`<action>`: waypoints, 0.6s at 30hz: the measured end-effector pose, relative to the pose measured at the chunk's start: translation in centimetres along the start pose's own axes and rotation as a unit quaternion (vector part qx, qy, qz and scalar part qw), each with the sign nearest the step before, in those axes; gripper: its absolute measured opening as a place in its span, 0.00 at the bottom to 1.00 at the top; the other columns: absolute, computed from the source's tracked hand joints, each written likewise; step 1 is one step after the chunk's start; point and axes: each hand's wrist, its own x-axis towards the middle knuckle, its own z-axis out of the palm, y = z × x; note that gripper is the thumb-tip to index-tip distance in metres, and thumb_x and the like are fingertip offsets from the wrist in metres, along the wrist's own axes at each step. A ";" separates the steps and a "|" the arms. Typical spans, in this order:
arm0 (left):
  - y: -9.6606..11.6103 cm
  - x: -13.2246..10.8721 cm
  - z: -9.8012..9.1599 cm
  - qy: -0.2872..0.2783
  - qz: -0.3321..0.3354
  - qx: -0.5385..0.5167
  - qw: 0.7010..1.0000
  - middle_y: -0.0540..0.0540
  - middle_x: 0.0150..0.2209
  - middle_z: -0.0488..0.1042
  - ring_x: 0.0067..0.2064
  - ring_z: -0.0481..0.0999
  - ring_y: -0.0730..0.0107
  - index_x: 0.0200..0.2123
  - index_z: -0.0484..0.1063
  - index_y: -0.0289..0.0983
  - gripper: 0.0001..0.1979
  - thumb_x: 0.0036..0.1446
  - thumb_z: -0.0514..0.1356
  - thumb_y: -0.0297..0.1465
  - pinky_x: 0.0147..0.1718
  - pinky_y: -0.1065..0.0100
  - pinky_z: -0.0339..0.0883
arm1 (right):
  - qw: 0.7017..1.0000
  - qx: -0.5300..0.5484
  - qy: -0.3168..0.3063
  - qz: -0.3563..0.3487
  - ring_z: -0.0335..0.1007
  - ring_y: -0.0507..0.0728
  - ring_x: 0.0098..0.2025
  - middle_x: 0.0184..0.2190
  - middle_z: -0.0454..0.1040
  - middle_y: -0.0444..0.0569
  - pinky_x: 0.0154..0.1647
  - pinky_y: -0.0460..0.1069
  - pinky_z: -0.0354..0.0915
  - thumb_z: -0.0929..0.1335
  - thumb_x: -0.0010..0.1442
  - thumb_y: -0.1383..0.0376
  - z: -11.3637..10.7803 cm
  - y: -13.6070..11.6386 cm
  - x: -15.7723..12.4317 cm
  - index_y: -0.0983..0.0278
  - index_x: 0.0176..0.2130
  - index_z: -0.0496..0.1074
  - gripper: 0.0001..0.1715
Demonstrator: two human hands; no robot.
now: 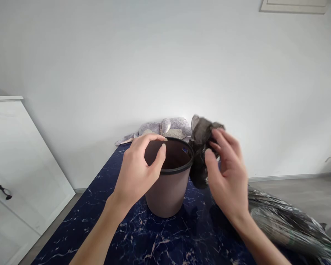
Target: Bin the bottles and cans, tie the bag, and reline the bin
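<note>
A brown bin (pixel 167 195) with a black rim stands upright on the blue marbled table (pixel 157 243); its inside looks bare except for a small blue mark on the far wall. My left hand (pixel 143 165) is at the bin's left side, thumb and fingers apart over the rim, holding nothing. To the right of the bin, my right hand (pixel 227 169) has its fingertips on a crumpled, thin black plastic bag (pixel 201 134). The bag hangs beside the rim, its lower part bunched behind my right thumb.
Grey plush toy (pixel 179 125) lies behind the bin by the wall. A large heap of dark, shiny plastic (pixel 284 221) covers the table's right side. White cabinet (pixel 19 165) with a black handle stands at the left.
</note>
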 end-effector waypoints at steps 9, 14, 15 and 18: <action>2.6 -1.0 0.4 0.023 0.001 -0.182 0.983 0.46 0.64 0.74 0.68 0.71 0.46 0.59 0.71 0.48 0.27 0.58 0.72 0.35 0.69 0.50 0.68 | 0.985 0.146 -0.093 0.012 0.72 0.63 0.66 0.66 0.70 0.47 0.64 0.60 0.75 0.62 0.78 0.59 -1.3 -7.0 2.5 0.53 0.65 0.72 0.21; 2.7 -1.0 0.7 0.021 -0.055 -0.186 0.981 0.44 0.58 0.80 0.66 0.73 0.40 0.60 0.72 0.47 0.35 0.50 0.77 0.38 0.65 0.46 0.71 | 0.964 0.195 -0.179 0.038 0.77 0.62 0.62 0.57 0.79 0.48 0.58 0.57 0.79 0.62 0.78 0.58 -2.0 -6.5 2.8 0.54 0.63 0.75 0.21; 2.6 -1.0 0.8 0.014 -0.051 -0.169 0.984 0.44 0.55 0.81 0.64 0.76 0.41 0.59 0.73 0.47 0.33 0.51 0.77 0.37 0.63 0.47 0.73 | 0.960 0.203 -0.191 0.040 0.78 0.62 0.61 0.56 0.80 0.48 0.57 0.56 0.80 0.63 0.78 0.58 -2.1 -6.3 2.9 0.54 0.62 0.76 0.20; 2.2 -0.8 1.1 -0.003 -0.020 -0.110 0.994 0.47 0.47 0.85 0.54 0.83 0.49 0.55 0.78 0.46 0.21 0.59 0.72 0.37 0.53 0.56 0.80 | 0.952 0.213 -0.217 0.034 0.80 0.60 0.58 0.54 0.82 0.43 0.58 0.54 0.79 0.66 0.76 0.56 -2.5 -5.6 3.4 0.49 0.59 0.78 0.17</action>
